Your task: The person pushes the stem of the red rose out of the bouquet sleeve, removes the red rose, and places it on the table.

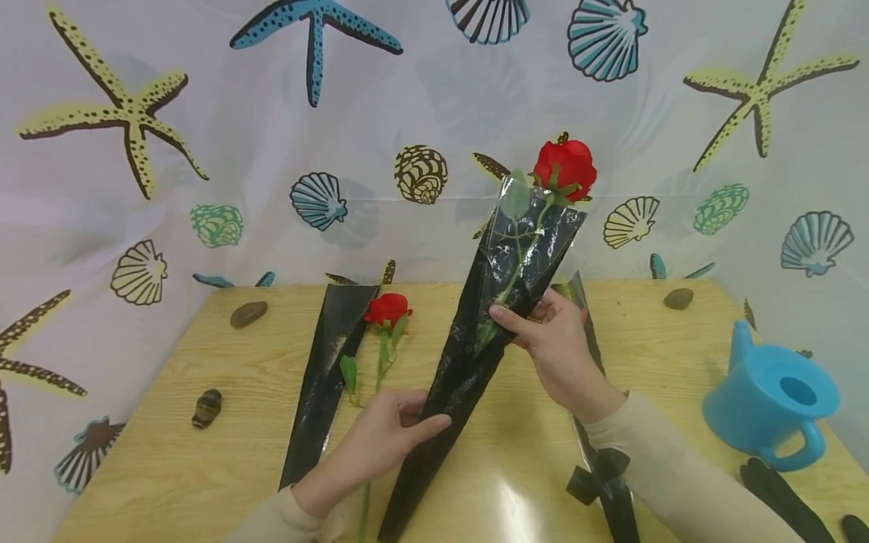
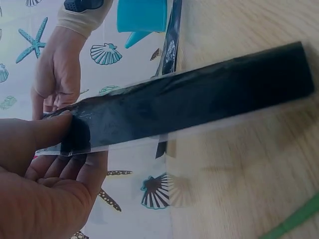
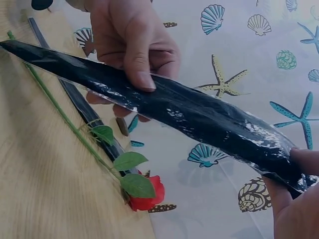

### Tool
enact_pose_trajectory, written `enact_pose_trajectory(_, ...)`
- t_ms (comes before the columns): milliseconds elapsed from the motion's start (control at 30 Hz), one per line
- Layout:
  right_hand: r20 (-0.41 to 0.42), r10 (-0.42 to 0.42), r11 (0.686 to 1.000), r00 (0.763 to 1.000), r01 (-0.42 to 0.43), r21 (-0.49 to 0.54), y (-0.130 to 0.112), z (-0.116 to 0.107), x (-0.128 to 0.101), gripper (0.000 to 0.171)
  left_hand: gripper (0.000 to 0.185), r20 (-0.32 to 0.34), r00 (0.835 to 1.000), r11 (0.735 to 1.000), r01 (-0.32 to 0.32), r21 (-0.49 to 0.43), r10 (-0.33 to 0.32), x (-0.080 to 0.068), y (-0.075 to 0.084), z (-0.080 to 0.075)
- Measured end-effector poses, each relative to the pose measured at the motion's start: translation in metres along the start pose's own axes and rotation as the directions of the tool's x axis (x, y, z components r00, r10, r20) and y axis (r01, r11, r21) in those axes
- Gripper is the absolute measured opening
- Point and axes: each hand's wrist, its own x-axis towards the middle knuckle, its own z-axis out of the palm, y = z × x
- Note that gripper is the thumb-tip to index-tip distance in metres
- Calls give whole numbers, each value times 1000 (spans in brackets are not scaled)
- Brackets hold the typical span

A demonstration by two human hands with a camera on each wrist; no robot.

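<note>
A black and clear cone sleeve [image 1: 475,339] stands tilted above the wooden table [image 1: 204,362], with a red rose [image 1: 565,170] sticking out of its top. My left hand [image 1: 416,422] grips the sleeve's lower part, thumb across the front. My right hand [image 1: 521,320] pinches the sleeve higher up, at the stem. In the left wrist view my left hand [image 2: 50,149] has its thumb on the sleeve [image 2: 199,102], and the right hand [image 2: 57,74] is beyond. In the right wrist view the sleeve [image 3: 189,112] runs from the left hand [image 3: 132,50] to my right hand [image 3: 294,194].
A second rose [image 1: 387,311] lies on the table beside a flat black sleeve [image 1: 329,362]. Another sleeve [image 1: 600,467] lies under my right forearm. A blue watering can [image 1: 774,400] and black gloves [image 1: 781,498] sit at the right. Stones [image 1: 247,313] lie about. A sea-print curtain [image 1: 204,151] rises behind.
</note>
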Motion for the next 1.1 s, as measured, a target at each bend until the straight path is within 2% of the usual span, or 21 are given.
enact_pose_trajectory(67,0,4,1000,1000,-4,7,-2,0,1,24,49,1,1000,1000,-5,10,5,0,0,-1)
enact_pose_trajectory(233,-77,-21,996,997,27,83,-9,-4,8,20,46,-7,999,997,-39,69,40,-3,-6,0)
enact_pose_trajectory(300,-79,-29,995,996,37,98,-10,-5,9,20,46,-18,998,994,-61,86,62,-4,-8,2)
enact_pose_trajectory(400,-54,-34,998,998,36,43,-6,-5,7,27,36,-31,995,993,-90,76,93,-5,-9,6)
enact_pose_trajectory(533,-36,-53,998,998,52,-22,3,-3,1,39,5,-48,994,995,-95,34,97,-5,-9,10)
enact_pose_trajectory(800,-31,-79,992,996,76,-100,17,4,-5,39,13,-67,995,994,-81,-79,76,-2,-11,19)
enact_pose_trajectory(1100,-43,-62,988,997,55,-143,20,11,-6,32,7,-110,992,994,-71,-89,61,2,-2,17)
